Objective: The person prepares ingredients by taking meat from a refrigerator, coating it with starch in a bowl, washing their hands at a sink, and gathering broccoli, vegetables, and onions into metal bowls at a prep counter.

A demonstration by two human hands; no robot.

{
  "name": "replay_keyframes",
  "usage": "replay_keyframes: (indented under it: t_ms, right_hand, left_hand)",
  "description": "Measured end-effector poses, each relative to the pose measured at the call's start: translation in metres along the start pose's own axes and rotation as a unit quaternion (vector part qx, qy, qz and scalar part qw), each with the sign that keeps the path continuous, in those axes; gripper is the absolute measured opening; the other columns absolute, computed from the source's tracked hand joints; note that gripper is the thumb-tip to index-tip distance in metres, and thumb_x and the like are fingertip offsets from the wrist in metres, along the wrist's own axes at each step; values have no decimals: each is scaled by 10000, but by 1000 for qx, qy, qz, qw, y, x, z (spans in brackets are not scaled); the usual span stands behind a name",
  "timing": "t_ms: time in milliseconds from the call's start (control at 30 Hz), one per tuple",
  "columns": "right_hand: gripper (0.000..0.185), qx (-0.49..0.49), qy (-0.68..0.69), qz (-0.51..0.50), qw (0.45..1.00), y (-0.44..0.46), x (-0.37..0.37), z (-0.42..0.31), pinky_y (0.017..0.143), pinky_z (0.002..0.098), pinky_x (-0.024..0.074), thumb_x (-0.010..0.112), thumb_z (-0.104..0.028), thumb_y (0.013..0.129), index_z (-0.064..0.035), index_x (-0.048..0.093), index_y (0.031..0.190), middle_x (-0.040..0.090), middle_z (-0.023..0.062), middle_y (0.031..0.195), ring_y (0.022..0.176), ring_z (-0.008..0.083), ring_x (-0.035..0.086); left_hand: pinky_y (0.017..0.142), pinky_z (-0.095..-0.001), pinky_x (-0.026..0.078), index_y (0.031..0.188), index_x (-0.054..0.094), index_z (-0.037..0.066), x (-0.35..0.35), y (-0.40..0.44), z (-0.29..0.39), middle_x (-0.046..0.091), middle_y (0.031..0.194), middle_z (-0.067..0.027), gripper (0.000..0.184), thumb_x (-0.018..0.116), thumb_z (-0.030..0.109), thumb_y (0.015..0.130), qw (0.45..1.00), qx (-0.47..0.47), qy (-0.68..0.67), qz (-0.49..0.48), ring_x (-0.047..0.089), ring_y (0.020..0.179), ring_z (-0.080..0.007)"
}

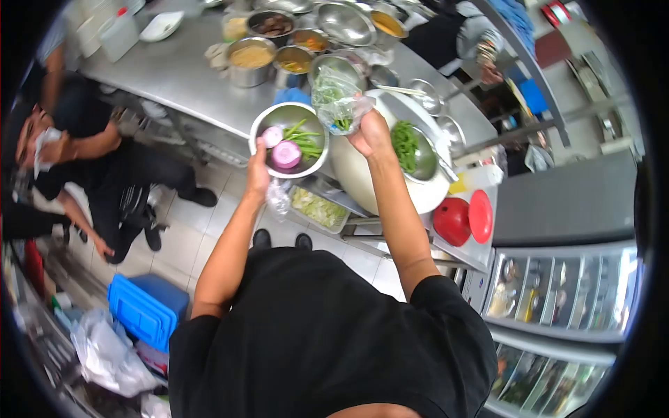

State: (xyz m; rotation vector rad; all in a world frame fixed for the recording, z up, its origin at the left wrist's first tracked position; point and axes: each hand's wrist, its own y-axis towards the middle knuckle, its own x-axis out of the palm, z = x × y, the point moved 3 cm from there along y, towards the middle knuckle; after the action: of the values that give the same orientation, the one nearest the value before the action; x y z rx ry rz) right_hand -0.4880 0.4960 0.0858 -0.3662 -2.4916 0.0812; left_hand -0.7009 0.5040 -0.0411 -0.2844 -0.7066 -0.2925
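Observation:
My left hand [258, 169] grips the rim of a metal bowl [262, 120] by its left side. Inside the bowl lie a cut purple onion [286, 155], another onion piece [272, 136] and green bean stalks [304, 143]. My right hand [371, 134] is closed on a clear plastic bag [337, 95] with green vegetables in it, just right of and above the bowl. To the right of that hand, a metal bowl of chopped greens [405, 148] rests on a large white round container [357, 169].
Metal pots of food [249, 64] stand at the back of the steel table [174, 76]. A seated person [90, 139] is at the left, another person [481, 45] beyond the table. A red container [451, 221] stands right, a blue crate [143, 306] lower left.

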Motion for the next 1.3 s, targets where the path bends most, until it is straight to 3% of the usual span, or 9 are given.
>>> replay_keyframes:
  t_ms: [233, 467, 533, 600, 667, 1033, 1133, 1233, 1300]
  right_hand:
    - [333, -193, -497, 274, 800, -2, -48, -142, 702, 271, 438, 491, -287, 904, 14, 606, 989, 614, 82, 885, 817, 133, 545]
    - [454, 75, -756, 100, 643, 36, -112, -137, 572, 283, 409, 648, -418, 774, 14, 629, 910, 574, 21, 710, 625, 131, 499]
    - [474, -168, -839, 129, 502, 19, -97, -143, 653, 332, 447, 647, -442, 771, 16, 620, 891, 602, 104, 777, 722, 186, 557]
    - [503, -263, -808, 91, 519, -4, -60, -147, 748, 360, 465, 644, -450, 770, 14, 601, 959, 610, 163, 913, 837, 248, 590]
    - [448, -209, -709, -18, 673, -36, -5, -124, 810, 350, 462, 645, -351, 784, 7, 582, 1046, 586, 175, 1044, 917, 259, 583]
    - [541, -241, -755, -186, 581, -67, 51, -6, 804, 460, 406, 663, -96, 616, -28, 428, 1098, 462, 210, 1021, 935, 404, 467]
    - [481, -284, -651, -194, 677, -53, 36, -20, 810, 377, 416, 675, -132, 580, -49, 515, 1027, 486, 163, 970, 944, 309, 483]
    - [350, -54, -471, -115, 873, -40, 22, -53, 798, 339, 420, 681, -157, 617, -51, 542, 919, 545, 108, 887, 862, 237, 524]
    - [341, -104, -552, -137, 816, -35, 29, -68, 780, 352, 437, 691, -177, 619, -42, 563, 906, 569, 116, 858, 836, 254, 550]
  left_hand:
    - [896, -402, 484, 1257, 402, 24, 27, 3, 23, 539, 1165, -162, 545, 314, 461, 944, 989, -84, -50, -114, 566, 1044, -269]
    - [883, -361, 489, 1264, 394, 20, 68, 3, 46, 526, 1180, -145, 521, 273, 428, 963, 986, -50, -28, -159, 576, 1023, -238]
    - [885, -346, 486, 1267, 390, 19, 76, -1, 52, 525, 1182, -139, 522, 267, 426, 964, 986, -54, -6, -160, 571, 1029, -228]
    - [890, -331, 478, 1269, 389, 18, 82, -1, 52, 526, 1181, -131, 521, 265, 423, 966, 989, -20, 3, -147, 563, 1038, -215]
    - [895, -313, 465, 1268, 391, 19, 89, -3, 49, 527, 1177, -116, 523, 262, 426, 967, 990, 7, 20, -139, 553, 1045, -195]
    - [920, -300, 405, 1255, 407, 22, 92, 1, 16, 502, 1197, -99, 472, 290, 384, 975, 991, -20, 34, -130, 508, 1073, -173]
    - [922, -290, 389, 1247, 429, 16, 88, 10, 12, 522, 1173, -86, 480, 331, 394, 967, 994, -10, 28, -108, 493, 1064, -159]
    - [936, -290, 377, 1268, 413, 25, 94, 10, 20, 509, 1203, -82, 488, 342, 400, 963, 993, -36, 46, -100, 488, 1073, -162]
    - [749, -259, 425, 1222, 463, 46, 105, 12, 23, 564, 1086, -67, 486, 349, 433, 950, 992, -16, 84, -97, 539, 894, -136]
